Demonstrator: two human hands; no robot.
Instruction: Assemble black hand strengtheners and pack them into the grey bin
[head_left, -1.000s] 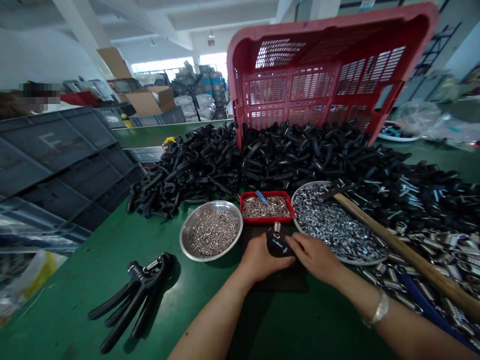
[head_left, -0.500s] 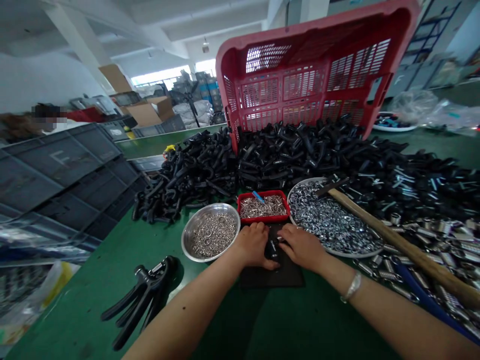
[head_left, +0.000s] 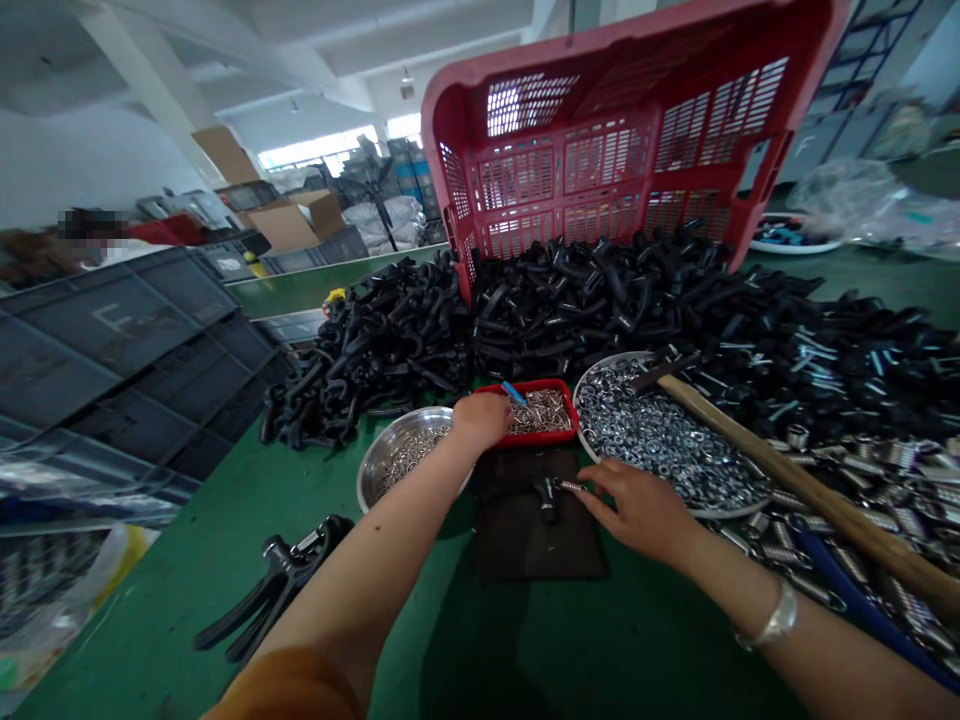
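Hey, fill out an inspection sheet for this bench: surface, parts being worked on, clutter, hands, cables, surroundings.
Surface: green tabletop, dark mat on it.
Work parts: black part on the mat, spring at its right side; red tray, metal bowl and round tray hold small metal pieces.
Clutter: heaped black parts; hammer lying partly over the round tray; loose springs at right.
Hands: left at the red tray's left end; right at the spring; grips unclear.
Cables: nothing seen.
Surroundings: red basket tipped over behind; grey crates at left.
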